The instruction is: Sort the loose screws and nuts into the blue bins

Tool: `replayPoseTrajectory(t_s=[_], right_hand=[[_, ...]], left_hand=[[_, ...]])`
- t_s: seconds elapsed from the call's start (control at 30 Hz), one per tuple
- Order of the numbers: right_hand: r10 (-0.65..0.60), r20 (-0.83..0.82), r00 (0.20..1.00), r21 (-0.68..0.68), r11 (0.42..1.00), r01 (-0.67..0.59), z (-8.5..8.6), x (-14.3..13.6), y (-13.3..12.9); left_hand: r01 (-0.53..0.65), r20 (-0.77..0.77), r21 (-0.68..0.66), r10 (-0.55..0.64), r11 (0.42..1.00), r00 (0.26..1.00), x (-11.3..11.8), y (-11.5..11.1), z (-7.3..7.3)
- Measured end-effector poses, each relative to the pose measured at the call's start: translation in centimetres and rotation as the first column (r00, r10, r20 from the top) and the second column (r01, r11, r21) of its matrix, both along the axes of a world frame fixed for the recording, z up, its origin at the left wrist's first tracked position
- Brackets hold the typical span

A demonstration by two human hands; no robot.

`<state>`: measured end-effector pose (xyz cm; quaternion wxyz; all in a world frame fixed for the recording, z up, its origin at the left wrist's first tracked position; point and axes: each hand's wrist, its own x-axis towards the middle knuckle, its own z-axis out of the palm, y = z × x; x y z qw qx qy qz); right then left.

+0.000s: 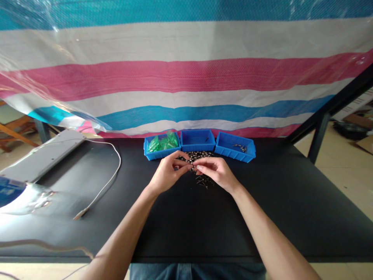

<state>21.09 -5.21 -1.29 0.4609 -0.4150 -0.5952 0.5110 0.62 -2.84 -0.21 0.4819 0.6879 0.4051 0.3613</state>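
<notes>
My left hand (pixel 169 171) and my right hand (pixel 215 171) meet over the middle of the black table. Thumb and fingers of each are pinched together at one spot, on a small shiny metal piece (pixel 192 167) whose kind is too small to make out. Just behind the fingertips lies a pile of small round metal pieces (pixel 201 154). Closer to me, partly below my right hand, several thin pin-like or screw-like pieces (pixel 205 181) are scattered. My fingers hide part of both piles.
Behind the piles stand three blue bins: the left bin (pixel 150 155) with green plastic packets (pixel 163 143), the middle bin (pixel 198 147) with a tiny dark piece, the right bin (pixel 233 154) with a few metal parts. A white cable (pixel 112 175) and grey metal box (pixel 58 151) lie left.
</notes>
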Motion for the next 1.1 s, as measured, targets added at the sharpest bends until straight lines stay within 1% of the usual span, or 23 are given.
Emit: replayPoseTrajectory(t_s=[0.13,0.3,0.37,0.4,0.43,0.47,0.5,0.57,0.6,0.63,0.67,0.7,0.8,0.97,1.1], right_hand=[[0.016,-0.027,1.000,-0.030,0.999,-0.017,0.1,0.1,0.1],[0.026,-0.109,0.994,-0.046,0.998,-0.032,0.0,0.1,0.1],[-0.038,-0.148,0.988,-0.033,0.999,0.034,-0.2,0.0,0.2],[-0.105,-0.177,0.979,-0.019,0.994,0.103,-0.3,-0.1,0.3],[-0.195,-0.216,0.957,-0.002,0.980,0.199,-0.4,-0.1,0.5],[-0.300,-0.264,0.917,0.016,0.949,0.315,-0.5,0.0,0.7],[-0.410,-0.315,0.856,0.027,0.897,0.440,-0.7,0.2,1.0],[-0.600,-0.397,0.694,0.031,0.748,0.663,-0.8,0.7,1.5],[-0.666,-0.408,0.625,0.017,0.679,0.734,-0.8,1.0,1.7],[-0.705,-0.399,0.586,0.020,0.633,0.774,-0.8,1.4,1.9],[-0.726,-0.389,0.567,0.029,0.606,0.795,-0.7,1.7,2.0],[-0.733,-0.385,0.561,0.036,0.595,0.803,-0.6,2.0,2.1],[-0.718,-0.370,0.589,0.047,0.619,0.784,-0.2,2.5,2.0],[-0.694,-0.332,0.639,0.028,0.670,0.742,0.0,2.1,1.9],[-0.678,-0.295,0.674,0.029,0.698,0.715,-0.1,2.0,1.8]], left_hand=[[0.018,0.006,-0.015,-0.018,1.000,1.000,0.0,0.0,0.0],[0.072,0.055,-0.026,-0.070,0.997,0.996,0.3,-0.1,-0.1],[0.064,0.016,0.049,-0.065,0.997,0.998,0.4,0.0,-0.2],[0.046,-0.035,0.113,-0.043,0.993,0.998,0.3,0.0,-0.3],[0.025,-0.102,0.185,-0.006,0.982,0.995,0.2,0.2,-0.5],[0.005,-0.176,0.257,0.042,0.966,0.984,0.1,0.3,-0.6],[-0.007,-0.246,0.319,0.090,0.948,0.965,-0.1,0.5,-0.9],[-0.011,-0.348,0.389,0.158,0.921,0.924,-0.6,0.9,-1.3],[-0.010,-0.382,0.406,0.180,0.914,0.906,-0.8,1.0,-1.6],[-0.007,-0.410,0.418,0.195,0.908,0.891,-0.9,1.2,-1.8],[0.000,-0.432,0.427,0.203,0.904,0.879,-1.1,1.2,-2.0],[0.013,-0.449,0.436,0.205,0.900,0.870,-1.1,1.2,-2.1],[0.084,-0.483,0.472,0.178,0.878,0.857,-0.8,1.0,-2.2],[0.182,-0.522,0.540,0.157,0.821,0.838,0.3,0.2,-2.2],[0.243,-0.544,0.527,0.103,0.814,0.833,0.8,0.0,-2.5]])
